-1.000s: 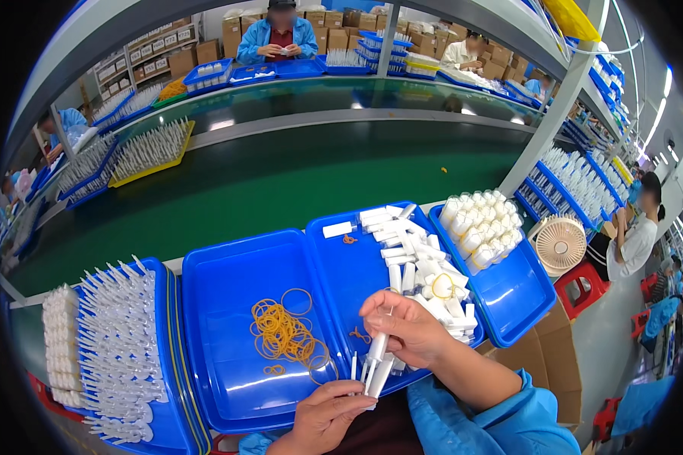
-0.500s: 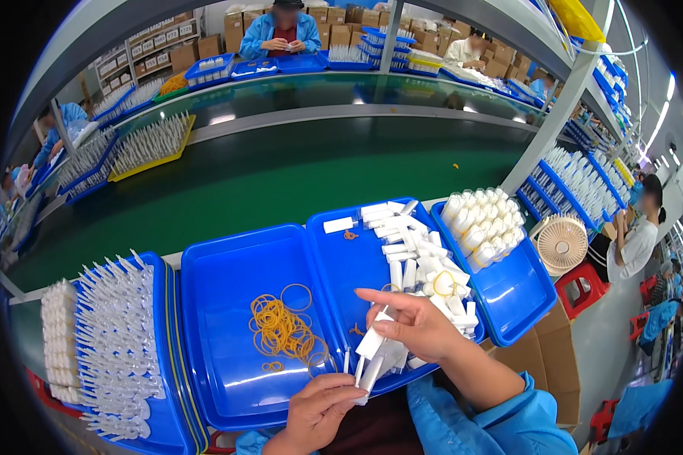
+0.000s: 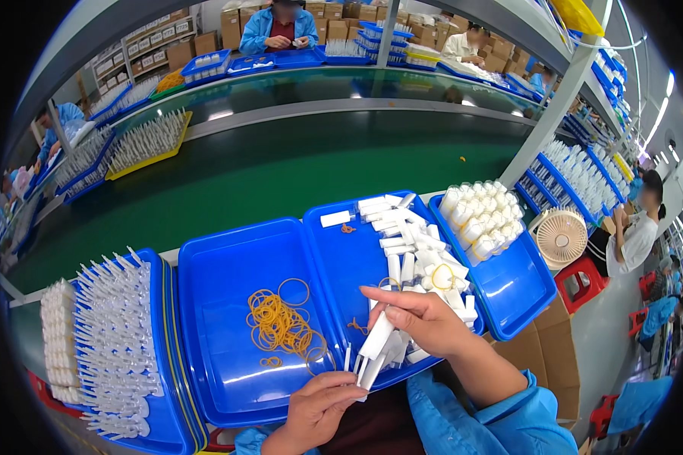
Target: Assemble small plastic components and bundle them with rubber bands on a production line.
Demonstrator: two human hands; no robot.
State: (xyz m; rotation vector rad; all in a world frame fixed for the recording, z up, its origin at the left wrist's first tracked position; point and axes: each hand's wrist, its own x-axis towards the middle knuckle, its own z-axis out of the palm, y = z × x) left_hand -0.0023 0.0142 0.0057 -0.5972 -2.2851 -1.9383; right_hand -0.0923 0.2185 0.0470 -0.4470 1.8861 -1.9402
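while left hand (image 3: 319,409) pinches white pieces (image 3: 371,371), right hand (image 3: 426,322) holding white block (image 3: 377,339), trays (image 3: 220,334) beyond

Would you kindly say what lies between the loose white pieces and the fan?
Between the loose white pieces and fan, the head view shows a blue tray holding white cylinders.

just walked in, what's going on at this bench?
Someone is handling small white parts with both bare hands. The left hand pinches slim white sticks; the right hand holds a white block close to them; I can't tell if they touch. Just ahead, one blue tray has loose rubber bands and the next a heap of white pieces. Farther right, another tray holds bundled white pieces.
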